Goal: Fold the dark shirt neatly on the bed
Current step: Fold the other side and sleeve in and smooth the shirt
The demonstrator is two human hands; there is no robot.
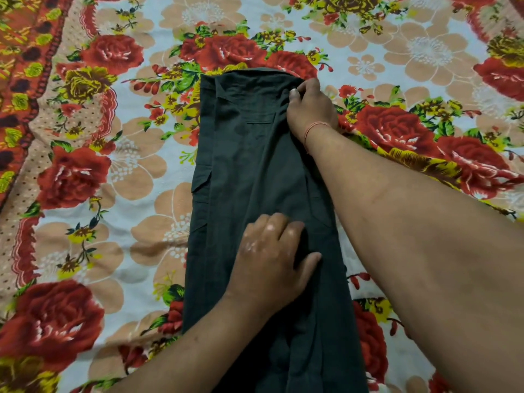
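head view | worn on head, looks forward and steeply down | close over the bed (85,171) | single view, nothing shared

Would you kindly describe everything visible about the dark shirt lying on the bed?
The dark grey-green woven shirt lies flat on the floral bedsheet as a long narrow strip, its sides folded inward and its collar end away from the person. A stitched pocket opening shows near the top, and a buttoned flap sits on its left edge. The right hand pinches the top right corner; the left hand presses flat on the middle. The near end runs out of frame.
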